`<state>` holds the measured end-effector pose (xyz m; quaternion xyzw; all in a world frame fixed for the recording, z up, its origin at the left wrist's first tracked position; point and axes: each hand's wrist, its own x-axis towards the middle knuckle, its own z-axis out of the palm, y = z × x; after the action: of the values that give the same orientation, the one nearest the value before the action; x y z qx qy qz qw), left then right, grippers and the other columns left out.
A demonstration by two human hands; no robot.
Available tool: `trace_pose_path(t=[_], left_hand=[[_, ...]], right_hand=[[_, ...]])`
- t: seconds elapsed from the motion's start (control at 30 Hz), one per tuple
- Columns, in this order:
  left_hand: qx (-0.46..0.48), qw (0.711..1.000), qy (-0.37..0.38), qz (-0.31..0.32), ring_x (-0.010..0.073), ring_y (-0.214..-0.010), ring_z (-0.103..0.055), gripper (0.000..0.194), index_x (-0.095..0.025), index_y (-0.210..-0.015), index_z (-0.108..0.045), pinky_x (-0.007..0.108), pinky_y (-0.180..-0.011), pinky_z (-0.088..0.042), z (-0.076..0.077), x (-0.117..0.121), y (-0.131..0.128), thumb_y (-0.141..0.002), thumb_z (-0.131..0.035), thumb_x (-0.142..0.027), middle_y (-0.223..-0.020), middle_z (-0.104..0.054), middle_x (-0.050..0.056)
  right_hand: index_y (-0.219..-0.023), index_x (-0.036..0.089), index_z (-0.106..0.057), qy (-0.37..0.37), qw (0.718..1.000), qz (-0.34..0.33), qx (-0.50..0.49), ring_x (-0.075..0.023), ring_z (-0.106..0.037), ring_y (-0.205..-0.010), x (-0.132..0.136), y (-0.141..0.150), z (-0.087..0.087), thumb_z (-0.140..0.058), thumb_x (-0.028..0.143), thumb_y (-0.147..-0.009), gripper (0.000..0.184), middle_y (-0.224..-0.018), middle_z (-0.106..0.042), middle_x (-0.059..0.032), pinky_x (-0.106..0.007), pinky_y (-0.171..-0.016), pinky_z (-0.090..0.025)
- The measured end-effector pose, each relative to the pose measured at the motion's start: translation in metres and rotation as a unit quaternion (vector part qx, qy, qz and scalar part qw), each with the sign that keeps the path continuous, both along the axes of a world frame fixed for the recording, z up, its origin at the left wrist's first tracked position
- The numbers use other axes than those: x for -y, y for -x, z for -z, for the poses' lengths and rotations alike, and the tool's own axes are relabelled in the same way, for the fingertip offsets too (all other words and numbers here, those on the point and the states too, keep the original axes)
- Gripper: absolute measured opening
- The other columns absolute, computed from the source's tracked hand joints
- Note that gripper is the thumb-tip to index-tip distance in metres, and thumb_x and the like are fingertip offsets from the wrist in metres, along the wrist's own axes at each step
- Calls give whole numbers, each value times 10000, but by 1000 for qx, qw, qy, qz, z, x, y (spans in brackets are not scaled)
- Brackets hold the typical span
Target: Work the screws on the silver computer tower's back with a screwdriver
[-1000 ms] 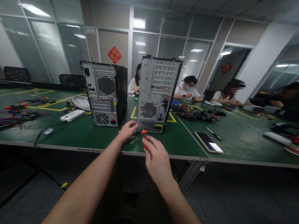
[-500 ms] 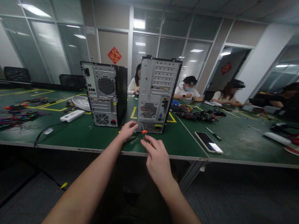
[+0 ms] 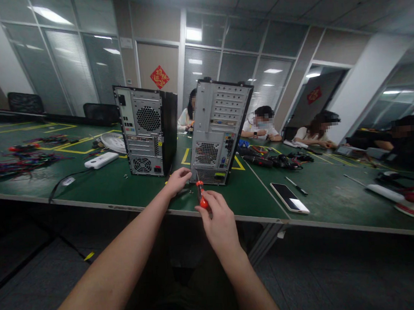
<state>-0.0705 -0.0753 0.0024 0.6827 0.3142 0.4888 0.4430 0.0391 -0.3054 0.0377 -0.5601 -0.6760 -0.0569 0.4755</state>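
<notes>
- Screwdriver [image 3: 203, 201] with a red-and-black handle slants up from the person's right hand [image 3: 219, 216], its shaft pointing at the lower rear of the silver-backed computer tower [image 3: 212, 107]; whether the tip touches the metal is too small to tell.
- Right hand: thumb and fingers closed around the handle — a grip near its rear end.
- Left hand [image 3: 179, 181]: at the tower's bottom left corner, fingers bent toward its edge; whether they pinch anything, I cannot tell.
- Tower: upright on the green table [image 3: 253, 200], rear panel facing the person.
- Small metal bits [image 3: 191, 192] lie between the two hands, near the table's front edge.
- Second tower [image 3: 144, 148], black-sided, stands upright just left of the first, its rear also turned this way.
- Phone [image 3: 289, 198] and a slim pen-like tool [image 3: 296, 185] lie to the right — side by side, apart from the hands.
</notes>
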Motion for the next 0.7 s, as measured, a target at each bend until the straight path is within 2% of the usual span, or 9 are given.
trace_pose_path(t=[0.17, 0.27, 0.33, 0.43, 0.57, 0.7], left_hand=[[2, 1000, 5, 6, 192, -826, -619, 337, -170, -927, -693, 310, -759, -499, 0, 0, -1, -781, -716, -472, -858, -700, 45], [1, 1000, 7, 5, 196, -838, -625, 331, -169, -925, -696, 305, -752, -501, -1, 1, 0, -783, -716, -467, -868, -709, 50], [-2, 1000, 10, 4, 197, -838, -620, 338, -172, -927, -695, 303, -746, -497, -2, 2, 0, -778, -719, -474, -872, -710, 51], [-5, 1000, 13, 4, 198, -834, -611, 345, -177, -925, -692, 306, -746, -490, -3, 3, 1, -770, -724, -483, -873, -708, 50], [-5, 1000, 13, 4, 203, -834, -605, 354, -180, -921, -696, 313, -757, -485, -3, 3, 1, -767, -723, -497, -862, -701, 51], [-7, 1000, 8, -1, 204, -834, -605, 370, -179, -923, -699, 313, -758, -484, -2, 2, 1, -764, -720, -512, -857, -694, 48]], right_hand=[[-1313, 213, -700, -1, 995, 2, 100, -263, -598, -1159, 4, -1, -5, -449, -8, -939, 502, -1395, -632, -111, -434, -1007, -545], [-1320, 228, -702, 2, 993, 3, 115, -270, -580, -1132, 4, -1, -6, -433, -35, -906, 559, -1413, -628, -101, -456, -997, -545], [-1325, 229, -695, 0, 995, -2, 101, -263, -592, -1150, 4, -1, -5, -443, -20, -916, 541, -1409, -627, -104, -448, -1012, -543], [-1313, 202, -685, -1, 999, -6, 49, -248, -635, -1169, 2, 1, -3, -530, 64, -952, 416, -1365, -636, -128, -406, -1023, -548], [-1262, 200, -681, 4, 1000, 6, -10, -243, -689, -1074, 0, 2, 0, -686, 207, -938, 324, -1230, -682, -120, -369, -933, -588], [-1285, 211, -671, -3, 1000, 3, -26, -239, -690, -1087, -1, 2, 1, -656, 211, -961, 325, -1233, -678, -118, -356, -930, -589]])
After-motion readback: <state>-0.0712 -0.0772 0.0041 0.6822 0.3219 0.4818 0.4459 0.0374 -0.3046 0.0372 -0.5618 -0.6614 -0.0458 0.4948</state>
